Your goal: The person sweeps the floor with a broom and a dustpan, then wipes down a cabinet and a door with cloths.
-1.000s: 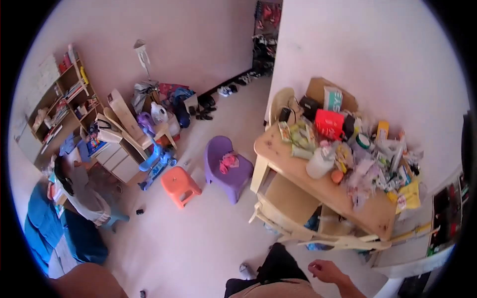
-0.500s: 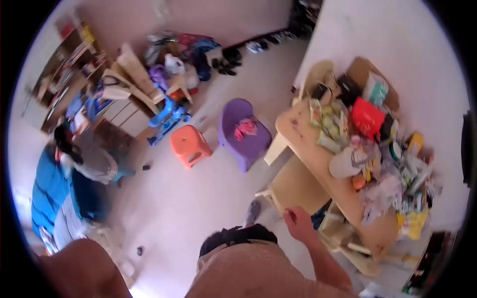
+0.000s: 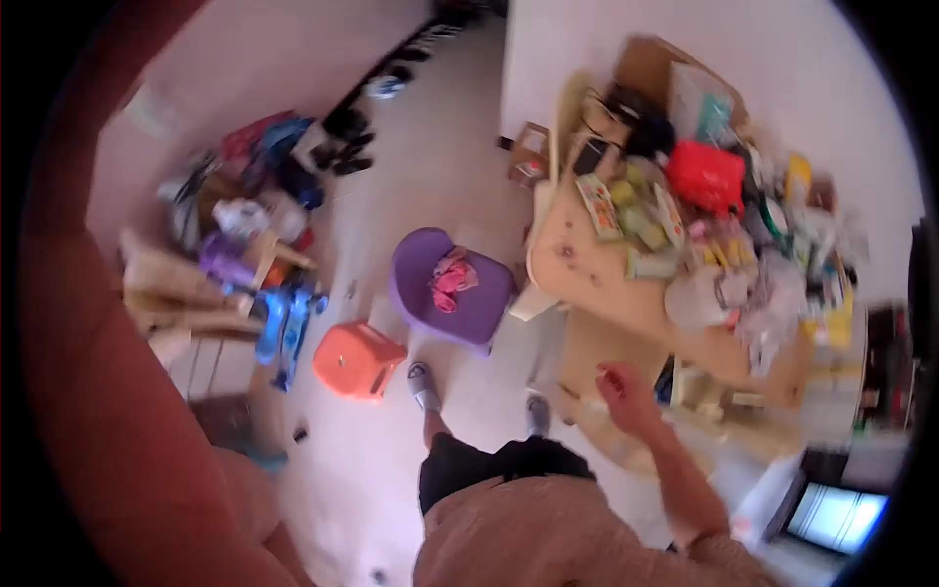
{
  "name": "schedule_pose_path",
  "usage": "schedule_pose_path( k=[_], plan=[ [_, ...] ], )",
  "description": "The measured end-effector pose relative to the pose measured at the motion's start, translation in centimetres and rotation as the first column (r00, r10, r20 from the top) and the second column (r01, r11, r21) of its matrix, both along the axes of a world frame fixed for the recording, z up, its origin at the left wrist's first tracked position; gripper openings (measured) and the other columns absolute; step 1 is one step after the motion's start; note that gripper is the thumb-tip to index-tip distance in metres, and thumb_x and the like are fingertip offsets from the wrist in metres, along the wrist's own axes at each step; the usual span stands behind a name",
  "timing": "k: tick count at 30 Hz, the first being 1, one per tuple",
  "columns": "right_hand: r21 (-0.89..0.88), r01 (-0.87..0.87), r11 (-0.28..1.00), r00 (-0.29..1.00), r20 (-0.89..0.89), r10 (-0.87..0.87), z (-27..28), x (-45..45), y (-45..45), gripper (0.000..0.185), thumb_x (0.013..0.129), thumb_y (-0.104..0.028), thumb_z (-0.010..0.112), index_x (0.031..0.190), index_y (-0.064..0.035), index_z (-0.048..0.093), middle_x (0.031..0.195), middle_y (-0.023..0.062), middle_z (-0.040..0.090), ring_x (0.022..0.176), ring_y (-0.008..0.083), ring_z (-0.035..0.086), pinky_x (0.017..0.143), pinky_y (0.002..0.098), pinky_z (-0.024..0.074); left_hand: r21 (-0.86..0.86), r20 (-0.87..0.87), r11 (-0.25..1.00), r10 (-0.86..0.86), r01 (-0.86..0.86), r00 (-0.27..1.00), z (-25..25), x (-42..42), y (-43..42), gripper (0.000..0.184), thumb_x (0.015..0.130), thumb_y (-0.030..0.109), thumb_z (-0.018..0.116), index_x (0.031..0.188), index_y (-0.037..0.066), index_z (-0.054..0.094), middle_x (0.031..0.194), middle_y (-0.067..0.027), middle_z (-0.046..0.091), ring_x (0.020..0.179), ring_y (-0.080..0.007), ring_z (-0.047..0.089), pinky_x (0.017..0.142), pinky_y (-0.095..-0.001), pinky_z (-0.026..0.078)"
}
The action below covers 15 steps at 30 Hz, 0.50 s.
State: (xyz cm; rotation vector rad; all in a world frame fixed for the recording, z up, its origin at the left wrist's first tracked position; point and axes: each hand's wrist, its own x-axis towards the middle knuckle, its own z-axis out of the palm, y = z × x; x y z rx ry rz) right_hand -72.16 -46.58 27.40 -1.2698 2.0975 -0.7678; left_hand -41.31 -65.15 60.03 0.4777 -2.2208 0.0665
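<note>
"Two feet (image 3: pixel 423 386) are on the floor (image 3: pixel 352 479), and one is forward, near the orange stool (image 3: pixel 357 362) and the purple chair (image 3: pixel 479 303). How can this step be done well?"

"In my judgement it is a step on foot. The forward foot should be set flat and clear of both seats, and the right grip (image 3: pixel 631 396) should stay free from the pale chair (image 3: pixel 587 352), so that nothing is caught."

"How does this grip stand?"

"Its fingers (image 3: pixel 613 383) are bent inward. How fully they are closed I cannot tell, nor whether something small is inside. The left grip is outside the view; only the left arm (image 3: pixel 127 391) appears, very large at the side."

"And where is the pale chair in relation to the right grip?"

"It is the nearest thing. Its seat shows just beyond the fingers; whether they touch, I cannot confirm. The bench (image 3: pixel 562 262) stands farther, past this seat, and carries a red bag (image 3: pixel 706 176) and a white container (image 3: pixel 691 301)."
</note>
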Motion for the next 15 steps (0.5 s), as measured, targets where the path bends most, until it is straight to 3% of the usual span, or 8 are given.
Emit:
schedule_pose_path(
  k=[4, 6, 9, 10, 12, 13, 14, 15],
  plan=[
    [0.043, 0.242, 0.969, 0.969, 0.047, -0.244, -3.9, 0.5, -1.4, 0.021, 0.086, -0.016, 0.062, 0.101, -0.0021, 0.061, 0.074, 0.0109, 0.06, 0.069, 0.02, 0.061, 0.064, 0.0309, 0.0501, 0.044, -0.09, 0.989, -0.139, 0.144, 0.986, -2.5, 0.3, -10.1, 0.066, 0.081, 0.033, 0.068, 0.128, -0.004, 0.043, 0.121, -0.0157, 0.054, 0.104, -0.025, 0.056, 0.09, -0.0329, 0.044],
    [0.085, 0.382, 0.92, 0.924, -0.024, -0.381, -6.8, 0.4, -3.3, 0.024, 0.086, -0.016, 0.062, 0.103, 0.0007, 0.061, 0.08, 0.008, 0.061, 0.071, 0.0146, 0.059, 0.066, 0.0289, 0.0482, 0.081, -0.148, 0.981, -0.165, 0.179, 0.975, -4.2, -0.3, -14.2, 0.065, 0.081, 0.032, 0.068, 0.128, -0.005, 0.043, 0.119, -0.0159, 0.056, 0.103, -0.0244, 0.058, 0.089, -0.0324, 0.045],
    [0.018, 0.329, 0.944, 0.917, -0.245, -0.315, -8.7, 0.1, -7.4, 0.03, 0.085, -0.016, 0.06, 0.111, -0.0015, 0.057, 0.098, 0.0147, 0.058, 0.087, 0.0258, 0.058, 0.075, 0.0359, 0.0475, 0.289, -0.343, 0.935, -0.099, 0.205, 0.934, -10.0, -1.8, -18.7, 0.064, 0.081, 0.031, 0.069, 0.127, -0.006, 0.045, 0.117, -0.0162, 0.058, 0.101, -0.0236, 0.06, 0.087, -0.0316, 0.046],
    [-0.054, 0.275, 0.96, 0.887, -0.37, -0.275, -9.3, 0.0, -9.0, 0.032, 0.085, -0.016, 0.059, 0.114, -0.003, 0.055, 0.105, 0.0172, 0.054, 0.094, 0.0311, 0.055, 0.08, 0.04, 0.0461, 0.425, -0.64, 0.762, -0.129, 0.489, 0.757, -14.3, -1.9, -19.7, 0.037, 0.088, 0.022, 0.058, 0.116, -0.002, 0.058, 0.119, -0.0168, 0.059, 0.101, -0.0247, 0.061, 0.092, -0.0364, 0.046],
    [-0.063, 0.25, 0.966, 0.849, -0.465, -0.25, -10.5, -1.6, -12.3, 0.038, 0.085, -0.017, 0.059, 0.12, -0.0039, 0.052, 0.113, 0.0182, 0.05, 0.103, 0.0336, 0.051, 0.085, 0.0424, 0.0432, 0.782, -0.369, 0.569, 0.092, 0.256, 0.925, -23.6, -0.2, -22.0, 0.041, 0.082, 0.008, 0.066, 0.119, -0.004, 0.055, 0.119, -0.0142, 0.059, 0.104, -0.0191, 0.059, 0.092, -0.0326, 0.045],
    [-0.075, 0.211, 0.975, 0.8, -0.559, -0.216, -11.3, -2.5, -13.9, 0.044, 0.085, -0.018, 0.058, 0.126, -0.0048, 0.049, 0.121, 0.0191, 0.047, 0.111, 0.0361, 0.047, 0.091, 0.0447, 0.0403, 0.869, -0.062, 0.494, 0.154, -0.022, 0.986, -28.6, 0.5, -22.1, 0.038, 0.084, 0.007, 0.064, 0.121, 0.0, 0.055, 0.118, -0.011, 0.06, 0.102, -0.0172, 0.059, 0.091, -0.0291, 0.045],
    [-0.072, 0.204, 0.976, 0.804, -0.557, -0.209, -12.1, -3.5, -15.3, 0.044, 0.085, -0.018, 0.058, 0.126, -0.0048, 0.049, 0.121, 0.0191, 0.047, 0.111, 0.0361, 0.047, 0.091, 0.0447, 0.0403, 0.93, 0.039, 0.352, 0.19, -0.105, 0.981, -34.5, 1.1, -20.5, 0.033, 0.086, 0.008, 0.061, 0.119, 0.003, 0.058, 0.111, -0.0084, 0.064, 0.099, -0.0166, 0.06, 0.089, -0.0285, 0.046],
    [-0.077, 0.135, 0.988, 0.796, -0.586, -0.155, -13.0, -4.3, -16.4, 0.049, 0.085, -0.021, 0.057, 0.129, -0.0046, 0.046, 0.125, 0.0195, 0.045, 0.116, 0.0368, 0.044, 0.095, 0.0459, 0.0373, 0.977, 0.068, -0.214, 0.266, -0.01, 0.962, -40.4, 1.6, -19.1, 0.032, 0.084, 0.013, 0.064, 0.115, 0.006, 0.061, 0.104, -0.0088, 0.066, 0.097, -0.0208, 0.061, 0.087, -0.0328, 0.047]
  ],
)
